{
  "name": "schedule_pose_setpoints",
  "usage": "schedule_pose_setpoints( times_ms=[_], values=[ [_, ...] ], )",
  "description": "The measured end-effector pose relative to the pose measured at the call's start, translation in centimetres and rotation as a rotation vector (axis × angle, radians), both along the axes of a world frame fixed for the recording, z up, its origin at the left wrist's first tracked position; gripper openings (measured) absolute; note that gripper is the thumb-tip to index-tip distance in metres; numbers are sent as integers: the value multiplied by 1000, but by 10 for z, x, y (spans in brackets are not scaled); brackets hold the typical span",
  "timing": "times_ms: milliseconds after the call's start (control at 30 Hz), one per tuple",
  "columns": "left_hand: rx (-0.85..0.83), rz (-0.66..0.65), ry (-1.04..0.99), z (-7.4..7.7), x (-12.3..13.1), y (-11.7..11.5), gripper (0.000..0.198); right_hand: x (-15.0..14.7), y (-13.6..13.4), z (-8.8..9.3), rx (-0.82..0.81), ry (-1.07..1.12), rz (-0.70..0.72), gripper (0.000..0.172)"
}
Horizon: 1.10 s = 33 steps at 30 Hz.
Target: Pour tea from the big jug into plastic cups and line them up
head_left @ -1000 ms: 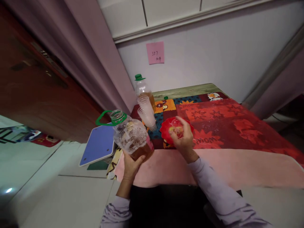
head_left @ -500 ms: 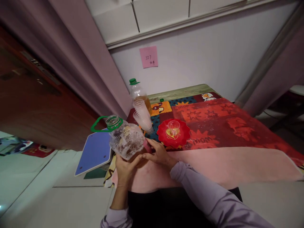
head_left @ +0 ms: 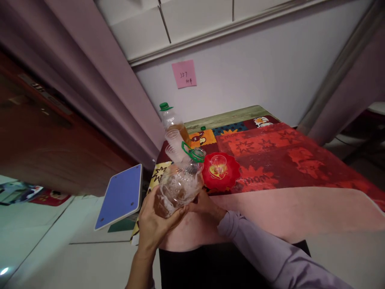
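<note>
Between my two hands is a large clear plastic bottle [head_left: 180,186] of brownish, foamy liquid, tilted with its uncapped neck and green handle leaning to the right. My left hand [head_left: 153,218] grips it from the left and below. On its right lower side, my right hand [head_left: 206,204] is wrapped round it, its fingers partly hidden. The bottle's mouth is close to a red scalloped plate [head_left: 233,180], on which a small clear plastic cup [head_left: 218,163] stands. Behind the bottle are stacked clear plastic cups [head_left: 173,138], partly covered by it.
A second bottle [head_left: 173,120] with a green cap stands at the back left of the table. A small green cap [head_left: 203,128] lies near it. A pink cloth [head_left: 285,204] runs along the front edge. A blue board [head_left: 120,196] is left of the table.
The bottle's neck has swung from the left over to the right, towards the red plate, and the liquid inside has shifted. Both hands have turned with it.
</note>
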<state>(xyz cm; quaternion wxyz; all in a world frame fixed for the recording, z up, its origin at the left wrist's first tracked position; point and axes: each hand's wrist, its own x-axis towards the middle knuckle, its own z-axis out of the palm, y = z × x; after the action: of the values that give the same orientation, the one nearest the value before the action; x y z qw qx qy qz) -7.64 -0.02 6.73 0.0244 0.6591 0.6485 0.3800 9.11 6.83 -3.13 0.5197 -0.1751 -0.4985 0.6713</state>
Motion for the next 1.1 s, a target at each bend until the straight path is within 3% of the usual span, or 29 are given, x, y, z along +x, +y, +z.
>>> schedule_pose_setpoints(
  times_ms=[200,367,600,733,933,1100],
  values=[
    [-44,5,-11,0,1,3,104,9,0,19,-56,70,81,79],
    [-87,18,-62,1,-1,4,102,12,-3,28,-113,76,63,99],
    [-162,35,-20,12,-10,4,106,19,-15,38,-226,54,170,102],
    [-179,-9,23,17,-13,5,104,19,-21,37,-297,32,209,100],
    [-175,-8,-13,17,-11,7,105,12,-19,30,-277,65,215,101],
    [-191,-30,27,25,-4,11,101,11,-18,20,-331,38,218,91]
  ],
)
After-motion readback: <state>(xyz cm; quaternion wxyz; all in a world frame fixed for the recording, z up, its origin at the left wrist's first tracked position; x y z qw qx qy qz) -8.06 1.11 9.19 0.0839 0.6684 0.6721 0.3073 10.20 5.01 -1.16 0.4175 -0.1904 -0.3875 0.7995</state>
